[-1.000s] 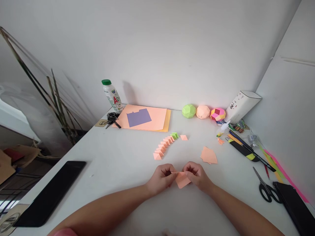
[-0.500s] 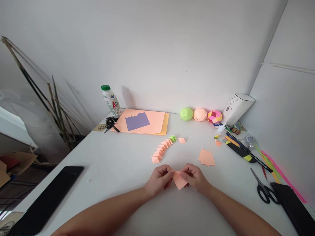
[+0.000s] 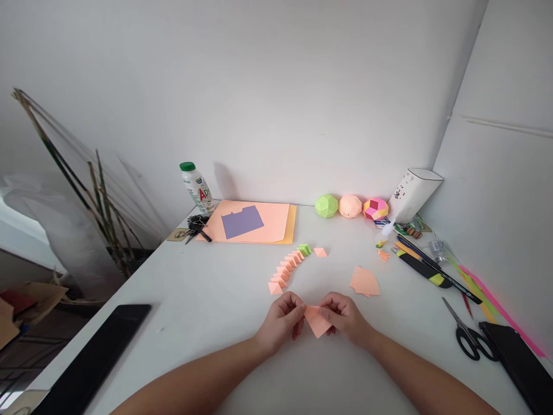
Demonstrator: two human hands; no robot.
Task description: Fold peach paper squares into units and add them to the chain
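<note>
My left hand and my right hand meet over the white table, both pinching a small peach paper square between thumbs and fingers. The paper hangs down between them, a corner pointing toward me. Just beyond my left hand a curved row of folded peach paper pieces runs away, ending in a green folded piece. A loose peach scrap lies beside it. A small stack of peach squares lies past my right hand.
At the back lie peach and yellow sheets with a purple cutout, keys, a bottle and three paper balls. Pens, a cutter, scissors and a dark case crowd the right. A black tablet lies left.
My hands keep the same pinch on the peach paper and have barely shifted. The view has tilted up a little, so everything sits lower in the frame.
</note>
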